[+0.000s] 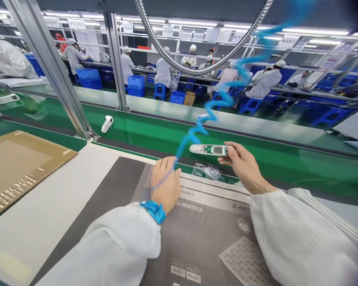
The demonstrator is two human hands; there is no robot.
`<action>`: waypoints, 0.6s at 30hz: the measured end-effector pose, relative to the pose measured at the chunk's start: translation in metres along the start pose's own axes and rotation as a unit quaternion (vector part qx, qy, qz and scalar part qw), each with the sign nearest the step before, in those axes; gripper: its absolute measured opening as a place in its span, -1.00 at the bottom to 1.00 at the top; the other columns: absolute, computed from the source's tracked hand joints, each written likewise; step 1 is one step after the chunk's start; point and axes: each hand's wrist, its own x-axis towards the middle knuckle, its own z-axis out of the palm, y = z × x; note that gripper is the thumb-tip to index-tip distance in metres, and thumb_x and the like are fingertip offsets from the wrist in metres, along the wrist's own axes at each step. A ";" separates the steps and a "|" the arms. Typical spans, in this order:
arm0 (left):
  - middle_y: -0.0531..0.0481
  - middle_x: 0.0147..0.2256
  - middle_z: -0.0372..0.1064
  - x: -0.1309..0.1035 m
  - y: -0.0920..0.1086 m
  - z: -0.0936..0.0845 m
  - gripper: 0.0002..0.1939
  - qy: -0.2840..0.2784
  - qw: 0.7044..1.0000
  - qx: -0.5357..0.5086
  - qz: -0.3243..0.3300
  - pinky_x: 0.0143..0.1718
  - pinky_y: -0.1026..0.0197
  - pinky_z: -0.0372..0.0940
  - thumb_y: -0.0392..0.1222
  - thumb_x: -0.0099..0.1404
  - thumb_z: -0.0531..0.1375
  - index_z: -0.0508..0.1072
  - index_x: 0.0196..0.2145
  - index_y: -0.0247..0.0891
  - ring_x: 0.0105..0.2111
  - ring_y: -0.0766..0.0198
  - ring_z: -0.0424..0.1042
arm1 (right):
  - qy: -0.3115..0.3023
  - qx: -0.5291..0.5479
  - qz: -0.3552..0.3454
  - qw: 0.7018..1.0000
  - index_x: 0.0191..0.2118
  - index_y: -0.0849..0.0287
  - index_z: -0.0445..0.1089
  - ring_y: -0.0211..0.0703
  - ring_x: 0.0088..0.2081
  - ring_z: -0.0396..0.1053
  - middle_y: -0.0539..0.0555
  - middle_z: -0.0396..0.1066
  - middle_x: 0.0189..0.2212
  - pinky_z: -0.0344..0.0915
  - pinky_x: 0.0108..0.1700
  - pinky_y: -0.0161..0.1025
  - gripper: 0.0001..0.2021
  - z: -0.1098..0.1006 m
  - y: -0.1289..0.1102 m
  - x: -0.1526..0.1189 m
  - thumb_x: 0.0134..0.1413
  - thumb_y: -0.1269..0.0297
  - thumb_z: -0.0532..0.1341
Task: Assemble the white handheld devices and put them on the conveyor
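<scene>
My right hand point(243, 165) grips the end of a slim white handheld device point(209, 149). Its front lies bare, showing a green circuit board and a small grey display, above the green conveyor belt point(155, 133). My left hand point(166, 184) is closed, its fingers bent down at the far edge of a dark printed MONTECH sheet point(197, 238); whatever they hold, if anything, is hidden. Around the left wrist sits a blue wrist strap point(155, 211). A blue coiled cord point(220, 99) passes in front of that hand. Crumpled clear plastic point(210, 171) lies between the hands.
More white devices lie on the belt, one beside the metal post point(107, 124) and one farther left point(5, 99). Flattened cardboard point(26, 159) covers the left side. A metal flexible hose point(193, 71) hangs overhead. People in white coats sit beyond, near blue crates point(89, 77).
</scene>
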 end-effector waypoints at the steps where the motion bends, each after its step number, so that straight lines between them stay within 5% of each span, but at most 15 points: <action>1: -0.20 0.13 0.30 -0.002 0.002 0.000 -0.65 0.016 0.998 0.043 0.042 0.18 -0.12 0.09 -0.22 0.34 0.10 0.32 0.07 -0.23 0.16 0.00 0.22 | -0.036 0.050 0.012 0.998 0.02 0.04 0.37 -0.15 -0.31 0.43 0.06 0.41 -0.23 0.47 -0.21 -0.15 -0.55 0.003 -0.012 -0.014 0.12 -0.12 0.18; 4: -0.16 0.16 0.30 -0.006 0.008 0.000 -0.60 -0.043 0.997 0.018 0.065 0.18 -0.03 0.13 -0.09 0.38 0.09 0.32 0.13 -0.22 0.17 0.04 0.24 | -0.132 0.115 0.039 0.984 -0.03 0.03 0.42 -0.20 -0.31 0.36 0.02 0.37 -0.28 0.44 -0.23 -0.20 -0.55 0.013 -0.033 -0.052 0.09 -0.16 0.22; 8: -0.02 -0.30 0.52 -0.007 0.014 -0.001 -0.70 -0.214 0.975 -0.053 -0.038 -0.28 0.20 0.30 -0.08 0.39 0.04 0.49 -0.09 -0.22 -0.35 0.21 0.47 | -0.138 0.092 0.016 0.986 0.02 0.03 0.39 -0.16 -0.26 0.37 0.06 0.42 -0.22 0.39 -0.18 -0.15 -0.57 0.023 -0.031 -0.085 0.21 -0.13 0.11; 12: 0.00 -0.36 0.51 -0.007 0.015 -0.001 -0.73 -0.184 0.982 -0.010 -0.035 -0.28 0.23 0.27 -0.09 0.35 0.09 0.54 -0.13 -0.18 -0.34 0.20 0.46 | -0.031 -0.079 -0.161 0.983 -0.07 0.04 0.44 -0.08 -0.11 0.38 0.11 0.43 -0.10 0.30 -0.08 -0.12 -0.72 0.019 -0.022 -0.095 0.27 0.03 0.12; 15: -0.01 -0.34 0.53 -0.008 0.017 0.000 -0.74 -0.167 0.986 -0.004 -0.023 -0.23 0.22 0.28 -0.10 0.32 0.12 0.56 -0.15 -0.16 -0.29 0.18 0.47 | 0.008 -0.222 -0.299 0.928 -0.19 0.04 0.47 -0.08 -0.10 0.37 0.09 0.43 -0.10 0.22 -0.07 -0.11 -0.84 0.014 -0.021 -0.095 0.27 0.16 0.17; 18: -0.04 -0.34 0.54 -0.009 0.017 0.002 -0.76 -0.161 0.986 -0.014 -0.033 -0.24 0.22 0.29 -0.10 0.30 0.14 0.56 -0.17 -0.16 -0.28 0.15 0.48 | 0.034 -0.343 -0.364 0.865 -0.24 0.05 0.47 -0.11 -0.19 0.37 0.04 0.48 -0.17 0.12 -0.11 -0.09 -0.90 0.014 -0.022 -0.094 0.26 0.24 0.20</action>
